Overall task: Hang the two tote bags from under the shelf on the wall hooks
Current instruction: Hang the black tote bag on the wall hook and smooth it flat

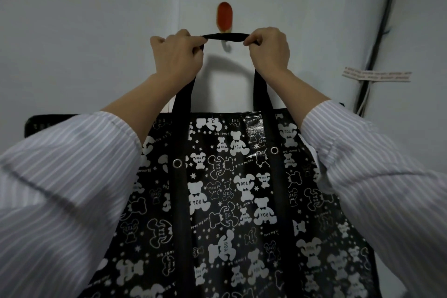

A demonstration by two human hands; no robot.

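Observation:
A black tote bag [232,201] printed with white bears hangs in front of me against the wall. My left hand [177,53] and my right hand [268,47] each grip its black strap [226,37], stretched level between them. The strap crosses just below the red oval plate of the wall hook [225,16], in front of the hook's metal prong [226,46]. I cannot tell whether the strap rests on the prong. A second black bag [46,123] shows at the left behind my left sleeve, mostly hidden.
The wall [96,31] is plain and pale. Black cables [377,38] run down the corner at the right, held by a strip of tape [377,75].

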